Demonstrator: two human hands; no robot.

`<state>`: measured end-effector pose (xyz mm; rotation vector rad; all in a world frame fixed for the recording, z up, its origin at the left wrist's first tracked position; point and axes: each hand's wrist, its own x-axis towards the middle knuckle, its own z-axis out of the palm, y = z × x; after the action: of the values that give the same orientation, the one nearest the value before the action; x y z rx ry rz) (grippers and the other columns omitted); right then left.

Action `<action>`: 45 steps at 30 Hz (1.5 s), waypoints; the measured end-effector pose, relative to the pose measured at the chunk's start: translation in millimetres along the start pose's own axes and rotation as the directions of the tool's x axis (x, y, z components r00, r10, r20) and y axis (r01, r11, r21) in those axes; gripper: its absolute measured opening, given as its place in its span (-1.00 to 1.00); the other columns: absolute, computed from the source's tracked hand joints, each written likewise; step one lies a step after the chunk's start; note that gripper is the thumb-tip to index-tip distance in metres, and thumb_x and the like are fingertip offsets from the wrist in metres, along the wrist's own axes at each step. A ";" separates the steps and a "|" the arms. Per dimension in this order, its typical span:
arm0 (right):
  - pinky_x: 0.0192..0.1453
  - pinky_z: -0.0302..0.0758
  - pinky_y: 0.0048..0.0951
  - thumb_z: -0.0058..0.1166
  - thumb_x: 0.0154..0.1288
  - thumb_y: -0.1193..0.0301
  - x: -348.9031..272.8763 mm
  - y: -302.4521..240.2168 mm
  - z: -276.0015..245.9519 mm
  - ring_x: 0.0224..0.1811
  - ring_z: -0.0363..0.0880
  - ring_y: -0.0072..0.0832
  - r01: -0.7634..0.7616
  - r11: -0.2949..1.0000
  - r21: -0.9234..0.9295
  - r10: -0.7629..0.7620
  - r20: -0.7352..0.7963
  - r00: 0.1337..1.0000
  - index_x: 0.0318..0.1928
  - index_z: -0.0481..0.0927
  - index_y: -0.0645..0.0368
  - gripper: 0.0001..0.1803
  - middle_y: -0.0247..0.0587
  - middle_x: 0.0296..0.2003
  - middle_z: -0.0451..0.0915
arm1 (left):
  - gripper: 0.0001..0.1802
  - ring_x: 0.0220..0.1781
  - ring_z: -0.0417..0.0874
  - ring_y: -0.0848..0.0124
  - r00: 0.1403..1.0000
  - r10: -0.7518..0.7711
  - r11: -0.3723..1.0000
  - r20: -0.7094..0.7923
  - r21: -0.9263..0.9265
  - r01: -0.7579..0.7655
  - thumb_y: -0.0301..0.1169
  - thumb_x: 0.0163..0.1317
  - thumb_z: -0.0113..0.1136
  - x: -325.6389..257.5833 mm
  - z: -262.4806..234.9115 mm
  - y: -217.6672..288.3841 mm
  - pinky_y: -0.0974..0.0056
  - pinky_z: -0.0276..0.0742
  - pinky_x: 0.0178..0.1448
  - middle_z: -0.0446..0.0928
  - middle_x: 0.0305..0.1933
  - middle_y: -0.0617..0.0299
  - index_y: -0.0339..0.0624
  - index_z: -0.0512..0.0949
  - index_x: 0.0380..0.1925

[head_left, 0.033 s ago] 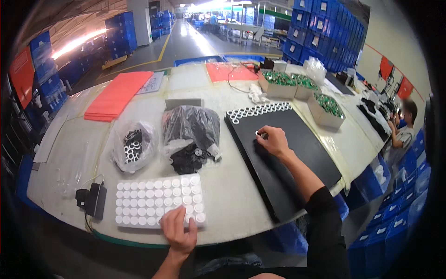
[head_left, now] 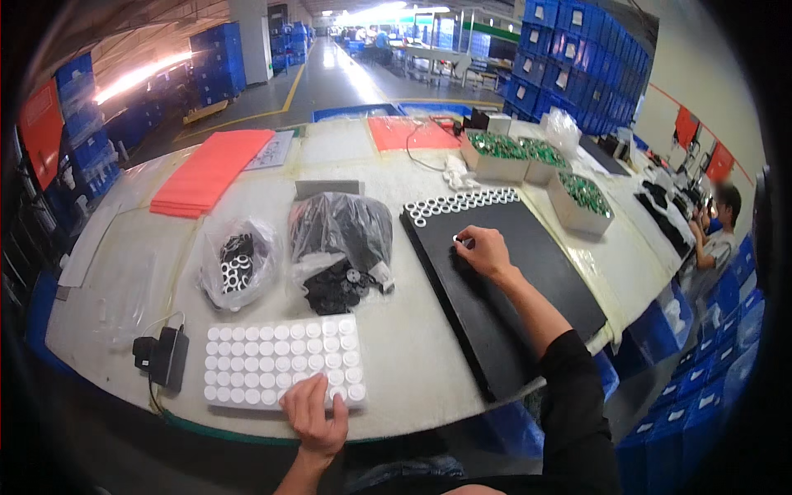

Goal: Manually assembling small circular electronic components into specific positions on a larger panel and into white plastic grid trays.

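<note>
Pinching white piece point(head_left: 456, 238) in near-closed right fingers point(head_left: 467, 237), black board point(head_left: 528, 276) beneath — likely for control; half-curling left fingers point(head_left: 308, 398), white caps point(head_left: 283, 363) beneath — can't tell grip.

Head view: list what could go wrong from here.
The small white piece pinched by the right hand could slip and drop. The left hand, over the white tray, might jostle its white discs. Rings near the far edge of the black board could fall off if bumped.

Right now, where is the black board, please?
In the head view, the black board lies right of centre on the table, under the right hand and to the right of the bag of black parts.
</note>
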<state>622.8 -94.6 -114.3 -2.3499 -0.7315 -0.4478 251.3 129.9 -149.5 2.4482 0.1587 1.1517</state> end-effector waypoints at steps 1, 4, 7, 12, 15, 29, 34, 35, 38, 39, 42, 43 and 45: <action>-0.16 0.62 -0.26 0.29 0.14 0.29 10.1 1.1 9.9 -0.29 0.72 -0.19 -0.003 1.000 -0.027 0.004 0.027 1.000 -0.24 0.71 0.14 -0.77 -0.10 -0.36 0.72 | -0.59 0.01 0.52 -0.02 1.000 -0.017 0.999 0.010 0.052 0.016 -0.52 0.03 0.23 -6.3 -3.3 -3.6 -0.04 0.33 0.19 0.56 -0.05 -0.10 -0.45 0.54 -0.06; -0.13 0.61 -0.23 0.27 0.17 0.30 38.0 5.5 36.2 -0.29 0.70 -0.18 0.009 0.999 -0.047 -0.006 0.063 0.998 -0.24 0.72 0.13 -0.79 -0.12 -0.34 0.72 | -0.59 0.02 0.50 -0.03 0.998 -0.064 0.996 0.010 0.070 0.063 -0.53 0.03 0.23 -15.9 -5.7 -9.1 -0.03 0.34 0.18 0.54 -0.01 -0.11 -0.46 0.54 -0.06; -0.12 0.56 -0.20 0.25 0.20 0.33 54.4 5.6 54.1 -0.25 0.65 -0.19 0.096 0.993 -0.063 -0.089 0.109 0.990 -0.27 0.74 0.12 -0.84 -0.11 -0.35 0.68 | -0.59 0.04 0.49 -0.04 0.996 -0.089 0.995 0.009 0.056 0.088 -0.53 0.03 0.23 -15.5 -2.2 -12.8 -0.04 0.36 0.18 0.53 0.01 -0.12 -0.46 0.54 -0.06; -0.06 0.54 -0.21 0.22 0.24 0.35 59.9 12.1 61.2 -0.17 0.61 -0.16 0.097 0.995 -0.038 -0.093 0.097 0.991 -0.20 0.77 0.08 -0.83 -0.11 -0.27 0.66 | -0.59 0.03 0.50 -0.05 0.994 -0.108 0.994 0.010 0.025 0.108 -0.53 0.03 0.23 -14.2 0.3 -13.2 -0.04 0.37 0.18 0.54 0.01 -0.11 -0.45 0.54 -0.07; -0.02 0.53 -0.21 0.23 0.24 0.36 60.1 10.8 65.9 -0.14 0.61 -0.16 0.092 0.995 -0.032 -0.090 0.065 0.994 -0.20 0.77 0.08 -0.83 -0.12 -0.26 0.66 | -0.60 0.02 0.50 -0.06 0.994 -0.105 0.994 0.005 0.019 0.105 -0.54 0.02 0.23 -13.2 0.3 -12.6 -0.03 0.38 0.16 0.55 0.00 -0.11 -0.45 0.54 -0.07; -0.02 0.56 -0.21 0.15 0.28 0.44 51.1 14.3 56.1 -0.16 0.66 -0.10 0.083 0.996 0.037 -0.085 0.058 0.995 -0.03 0.70 0.14 -0.74 -0.02 -0.13 0.69 | -0.62 0.01 0.56 0.04 0.997 -0.069 0.997 -0.047 0.030 0.071 -0.53 0.03 0.26 -12.0 0.2 -12.7 0.03 0.41 0.12 0.58 -0.01 -0.01 -0.39 0.57 -0.09; 0.08 0.52 -0.22 0.12 0.29 0.45 46.2 17.3 62.4 -0.06 0.62 -0.14 0.243 0.970 -0.026 -0.243 0.027 0.970 -0.13 0.72 0.18 -0.81 -0.10 -0.11 0.69 | -0.64 0.00 0.57 0.06 0.996 -0.056 0.997 -0.066 0.052 0.059 -0.51 0.05 0.27 -14.1 0.6 -11.9 0.06 0.43 0.09 0.58 -0.02 0.01 -0.37 0.58 -0.10; 0.10 0.51 -0.23 0.12 0.29 0.45 46.6 16.0 63.1 -0.03 0.61 -0.14 0.236 0.971 -0.034 -0.234 0.041 0.971 -0.13 0.72 0.18 -0.81 -0.11 -0.11 0.68 | -0.64 0.00 0.57 0.06 0.996 -0.053 0.997 -0.069 0.054 0.057 -0.51 0.05 0.27 -14.3 0.5 -11.4 0.06 0.43 0.09 0.58 -0.02 0.01 -0.37 0.58 -0.10; 0.11 0.49 -0.23 0.11 0.30 0.46 44.8 11.8 61.6 -0.02 0.59 -0.13 0.242 0.969 -0.051 -0.239 0.058 0.969 -0.12 0.72 0.17 -0.80 -0.12 -0.11 0.68 | -0.64 0.00 0.57 0.06 0.996 -0.056 0.996 -0.073 0.061 0.061 -0.51 0.05 0.27 -14.7 0.7 -11.6 0.06 0.43 0.09 0.59 -0.03 0.01 -0.37 0.58 -0.10; 0.11 0.49 -0.24 0.11 0.30 0.46 43.1 10.6 60.1 -0.02 0.59 -0.13 0.217 0.975 -0.044 -0.215 0.043 0.976 -0.09 0.71 0.16 -0.78 -0.11 -0.10 0.67 | -0.64 0.00 0.57 0.07 0.996 -0.052 0.997 -0.077 0.054 0.056 -0.52 0.05 0.27 -14.8 1.1 -12.9 0.06 0.43 0.08 0.59 -0.03 0.02 -0.37 0.58 -0.10; 0.04 0.52 -0.25 0.12 0.28 0.49 39.3 4.8 60.2 -0.09 0.62 -0.13 0.160 0.986 0.054 -0.160 -0.007 0.987 0.00 0.68 0.14 -0.72 -0.04 -0.15 0.66 | -0.65 0.00 0.58 0.07 0.994 -0.057 0.997 -0.094 0.049 0.062 -0.53 0.04 0.27 -15.6 -4.3 -12.5 0.07 0.44 0.10 0.59 -0.03 0.01 -0.38 0.59 -0.11; -0.02 0.54 -0.25 0.11 0.27 0.50 38.0 -0.5 62.9 -0.13 0.63 -0.12 0.191 0.978 0.087 -0.185 -0.073 0.980 -0.03 0.68 0.15 -0.74 -0.02 -0.17 0.66 | -0.65 0.00 0.58 0.06 0.991 -0.064 0.996 -0.113 0.051 0.071 -0.54 0.02 0.27 -15.8 -7.0 -13.0 0.07 0.45 0.12 0.60 -0.04 0.00 -0.38 0.59 -0.12; -0.11 0.56 -0.26 0.09 0.24 0.54 30.3 -12.4 62.0 -0.21 0.66 -0.12 0.195 0.974 0.115 -0.185 -0.090 0.979 -0.08 0.68 0.18 -0.76 0.00 -0.21 0.66 | -0.65 -0.01 0.59 0.06 0.991 -0.064 0.996 -0.121 0.057 0.071 -0.55 0.03 0.27 -16.9 -4.9 -13.1 0.07 0.46 0.12 0.60 -0.04 0.01 -0.38 0.59 -0.12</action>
<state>647.1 -34.2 -140.2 -2.1441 -0.9250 -0.5581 237.6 138.6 -164.3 2.4070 0.3147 1.2808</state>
